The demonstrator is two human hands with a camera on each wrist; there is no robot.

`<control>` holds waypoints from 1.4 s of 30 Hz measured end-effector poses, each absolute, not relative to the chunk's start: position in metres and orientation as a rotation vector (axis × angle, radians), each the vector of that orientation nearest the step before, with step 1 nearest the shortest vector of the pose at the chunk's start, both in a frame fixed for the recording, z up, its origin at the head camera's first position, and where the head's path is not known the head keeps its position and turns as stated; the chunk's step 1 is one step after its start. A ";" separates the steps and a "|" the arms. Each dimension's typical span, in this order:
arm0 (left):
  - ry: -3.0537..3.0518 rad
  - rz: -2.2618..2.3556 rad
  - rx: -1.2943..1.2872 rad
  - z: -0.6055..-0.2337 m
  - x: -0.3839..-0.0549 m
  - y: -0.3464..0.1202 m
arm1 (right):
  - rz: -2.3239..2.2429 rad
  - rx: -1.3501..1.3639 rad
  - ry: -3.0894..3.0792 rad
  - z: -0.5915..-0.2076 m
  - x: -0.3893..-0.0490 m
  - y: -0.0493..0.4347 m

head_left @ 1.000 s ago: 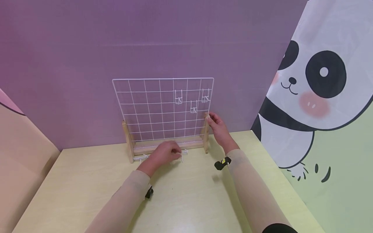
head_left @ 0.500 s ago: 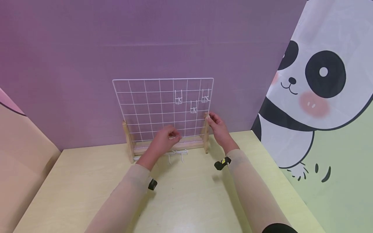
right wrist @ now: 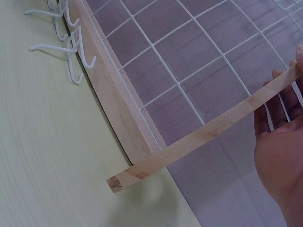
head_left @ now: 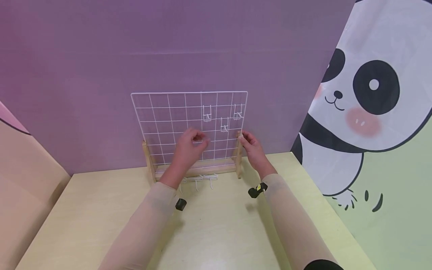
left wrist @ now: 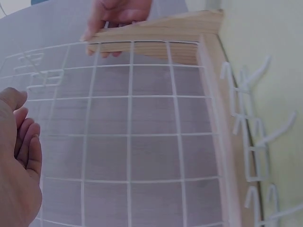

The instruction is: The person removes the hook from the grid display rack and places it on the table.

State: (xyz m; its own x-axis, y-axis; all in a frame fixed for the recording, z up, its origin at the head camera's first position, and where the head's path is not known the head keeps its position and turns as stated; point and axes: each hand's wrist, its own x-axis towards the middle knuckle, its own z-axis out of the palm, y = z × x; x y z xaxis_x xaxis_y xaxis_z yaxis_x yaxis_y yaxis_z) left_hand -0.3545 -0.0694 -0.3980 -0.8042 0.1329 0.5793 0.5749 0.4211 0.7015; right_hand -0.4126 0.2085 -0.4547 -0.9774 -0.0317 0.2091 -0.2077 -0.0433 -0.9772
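A white wire grid panel stands upright in a wooden stand on the table. My right hand grips the top of the stand's right upright, thumb in front and fingers behind, as the left wrist view also shows. In front of the grid's middle, my left hand is raised with thumb and fingers bent close together. Nothing shows in its palm in the left wrist view; whether its fingertips pinch something I cannot tell. Three white wire hooks, one of them this hook, hang on the grid's right half.
Several loose white hooks lie on the table along the front of the stand. Behind the grid rises a purple backdrop. A panda picture covers the wall at right.
My left hand has risen from the loose hooks at the stand's foot to the middle of the grid, uncovering more hooks. The right hand keeps its grip on the upright.
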 end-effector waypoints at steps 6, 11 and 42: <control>-2.137 -1.378 -0.595 -0.385 -0.357 -0.064 | 2.173 0.273 -2.090 -0.456 -0.412 0.210; -2.050 -1.391 -0.573 -0.375 -0.359 -0.059 | 2.167 0.279 -2.106 -0.456 -0.411 0.210; -1.908 -1.366 -0.531 -0.352 -0.365 -0.041 | 2.171 0.250 -2.104 -0.457 -0.415 0.210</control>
State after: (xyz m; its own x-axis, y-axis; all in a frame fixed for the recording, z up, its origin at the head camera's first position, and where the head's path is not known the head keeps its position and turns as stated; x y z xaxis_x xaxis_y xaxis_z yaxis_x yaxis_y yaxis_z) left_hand -0.3654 -0.0414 -0.3522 -0.6567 -0.0758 0.7503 0.6859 0.3536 0.6361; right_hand -0.4154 0.2099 -0.4570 -0.9807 -0.0373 0.1921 -0.1909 -0.0350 -0.9810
